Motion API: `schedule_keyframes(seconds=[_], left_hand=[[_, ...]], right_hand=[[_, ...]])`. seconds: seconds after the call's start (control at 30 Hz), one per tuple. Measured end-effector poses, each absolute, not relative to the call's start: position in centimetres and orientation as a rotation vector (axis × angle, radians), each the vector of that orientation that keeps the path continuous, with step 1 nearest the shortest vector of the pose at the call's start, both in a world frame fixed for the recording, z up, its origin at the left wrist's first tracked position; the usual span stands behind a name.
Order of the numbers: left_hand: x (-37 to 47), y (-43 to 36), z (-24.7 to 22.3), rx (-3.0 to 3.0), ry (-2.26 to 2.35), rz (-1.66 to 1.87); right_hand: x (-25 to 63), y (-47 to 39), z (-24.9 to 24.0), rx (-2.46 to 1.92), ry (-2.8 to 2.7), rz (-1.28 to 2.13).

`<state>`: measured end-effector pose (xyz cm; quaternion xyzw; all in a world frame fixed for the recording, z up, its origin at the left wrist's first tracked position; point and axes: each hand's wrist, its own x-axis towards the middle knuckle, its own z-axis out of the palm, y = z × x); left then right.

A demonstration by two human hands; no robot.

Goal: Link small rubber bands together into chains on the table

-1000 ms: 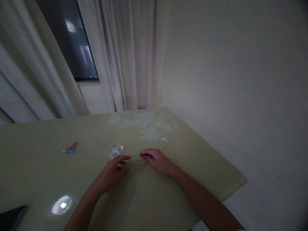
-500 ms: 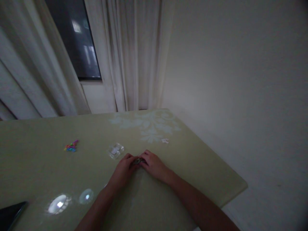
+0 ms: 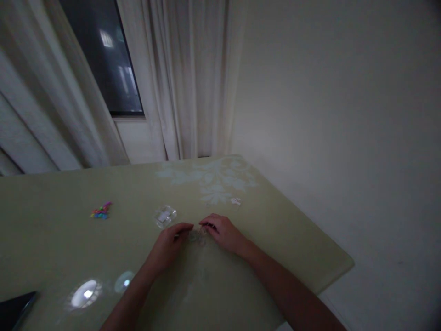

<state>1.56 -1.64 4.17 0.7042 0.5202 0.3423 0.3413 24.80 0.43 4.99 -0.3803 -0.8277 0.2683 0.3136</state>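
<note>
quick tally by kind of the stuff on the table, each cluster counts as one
small ring cluster: 1
multicoloured piece cluster: 1
white piece cluster: 1
clear plastic container: 1
dark flat object: 1
total: 5

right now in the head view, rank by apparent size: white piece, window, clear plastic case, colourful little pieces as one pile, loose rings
1. window
2. clear plastic case
3. colourful pile
4. white piece
Unranked: rings, partly hidden by the hands

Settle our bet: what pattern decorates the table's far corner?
A pale floral pattern, best in the head view.
</note>
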Motion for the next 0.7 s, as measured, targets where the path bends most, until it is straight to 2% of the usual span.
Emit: schedule_keyframes(seconds=[0.17,0.27,0.4,0.7], left_hand=[[-0.8,-1.9,4.6,1.766,1.34,0.828],[-1.8,-2.6,4.9,1.778,1.336,0.665],[-1.3,-3.7,5.3,1.887,1.305,0.526],[2.9,-2.1,4.0,2.013,1.38,0.747]], right_hand=[[25.7,0.5,5.6,-0.998,-2.113,0.821],[26.3,0.6,5.7,-1.054,-2.134,0.862],[26.5,0.6,5.2,-1.074,-2.298,0.736],[23.2,0.0,4.1,-1.117,-2.358,0.646]])
